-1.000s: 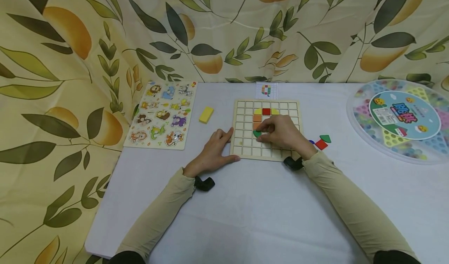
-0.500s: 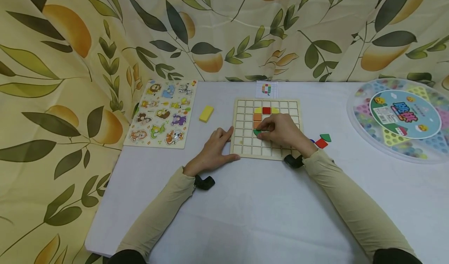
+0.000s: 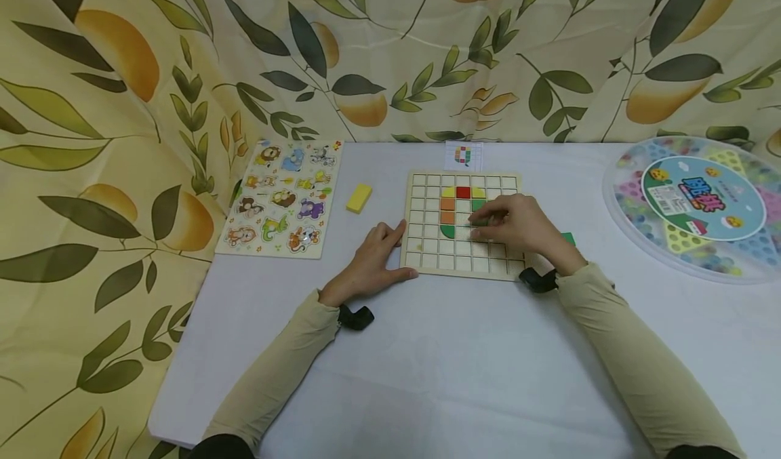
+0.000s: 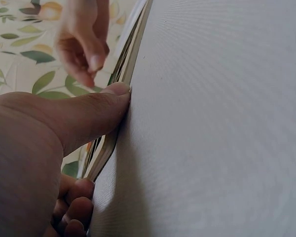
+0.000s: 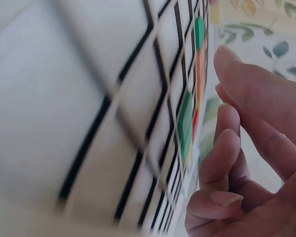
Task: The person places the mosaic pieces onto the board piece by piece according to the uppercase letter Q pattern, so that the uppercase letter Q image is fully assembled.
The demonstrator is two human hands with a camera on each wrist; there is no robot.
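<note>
A wooden grid board [image 3: 427, 259] lies on the white table. On it are a red square [image 3: 463, 192] between two yellow pieces, orange squares [image 3: 448, 211], a rounded green piece [image 3: 448, 231] below them, and a green square [image 3: 478, 205] to the right. My left hand [image 3: 369, 262] rests at the board's lower left corner, thumb along the front edge and index finger against the left edge. Above the board's right half hovers my right hand [image 3: 518, 222], fingers bent, thumb and index near each other. In the right wrist view no piece shows between those fingertips.
Behind the board is a small pattern card [image 3: 453, 155]. A yellow block [image 3: 358, 198] and an animal puzzle board [image 3: 253, 232] lie left. A round clear box [image 3: 704, 201] sits right. One loose green piece [image 3: 569, 238] shows beyond my right wrist.
My right hand has let go of the rounded green piece and moved right, uncovering it and the green square. Its wrist now covers the loose red and blue pieces. The left hand stays put.
</note>
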